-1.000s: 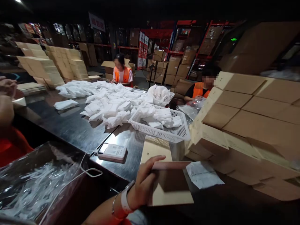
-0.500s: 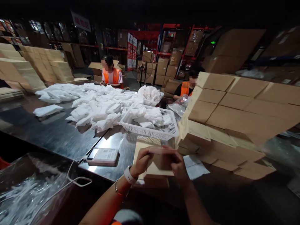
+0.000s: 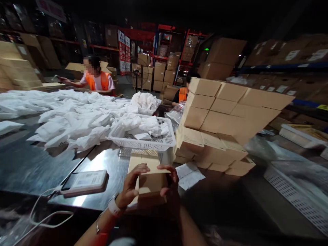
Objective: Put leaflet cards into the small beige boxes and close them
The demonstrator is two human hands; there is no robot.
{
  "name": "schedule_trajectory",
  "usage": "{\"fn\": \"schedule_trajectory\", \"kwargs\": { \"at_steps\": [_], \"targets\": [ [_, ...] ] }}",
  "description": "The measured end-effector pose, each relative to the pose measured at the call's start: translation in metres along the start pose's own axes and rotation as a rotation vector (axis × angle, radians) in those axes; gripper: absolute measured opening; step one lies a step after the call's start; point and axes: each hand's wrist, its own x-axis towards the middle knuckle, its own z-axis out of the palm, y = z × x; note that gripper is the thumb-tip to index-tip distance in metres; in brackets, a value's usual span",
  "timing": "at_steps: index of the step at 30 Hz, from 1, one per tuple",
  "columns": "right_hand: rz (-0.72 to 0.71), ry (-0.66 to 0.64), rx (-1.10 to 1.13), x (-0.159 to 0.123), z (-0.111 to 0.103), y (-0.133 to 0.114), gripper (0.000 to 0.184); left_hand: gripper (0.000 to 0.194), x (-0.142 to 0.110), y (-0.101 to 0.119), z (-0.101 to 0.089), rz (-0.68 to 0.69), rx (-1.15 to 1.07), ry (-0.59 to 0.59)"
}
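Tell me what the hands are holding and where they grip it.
Both hold a small tan cardboard box: the left hand on its left edge, the right hand on its right edge.

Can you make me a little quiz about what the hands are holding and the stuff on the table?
1. True or false: both hands hold the small cardboard box.
2. What fills the white basket? A) white packets B) apples C) tools
3. Which side of the box is the phone on?

Key:
1. True: left hand and right hand each have a grip on it.
2. A: white packets.
3. The left, lying flat on the table.
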Motion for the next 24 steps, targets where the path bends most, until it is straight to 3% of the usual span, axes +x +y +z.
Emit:
{"fn": "schedule_trajectory", "kwargs": {
  "at_steps": [2, 6, 11, 16, 24],
  "targets": [
    [-0.016, -0.006, 0.008, -0.001, 0.0, -0.002, 0.08, 0.071, -0.004, -0.001, -0.004, 0.03, 0.042, -0.072],
    [-0.134, -0.029, 0.012, 0.001, 0.0, 0.005, 0.085, 0.057, -0.009, 0.004, -0.004, 0.007, 0.177, -0.123],
    [-0.335, -0.081, -0.011, 0.008, 0.002, 0.01, 0.078, 0.047, -0.001, 0.02, 0.0, 0.007, 0.355, -0.228],
    [-0.368, -0.049, 0.038, 0.011, 0.006, 0.006, 0.054, 0.02, 0.009, 0.029, -0.001, 0.085, 0.354, -0.314],
    [-0.316, -0.067, -0.016, 0.004, 0.003, 0.009, 0.054, 0.028, 0.009, 0.027, -0.004, 0.115, 0.42, -0.39]
  ]
}}
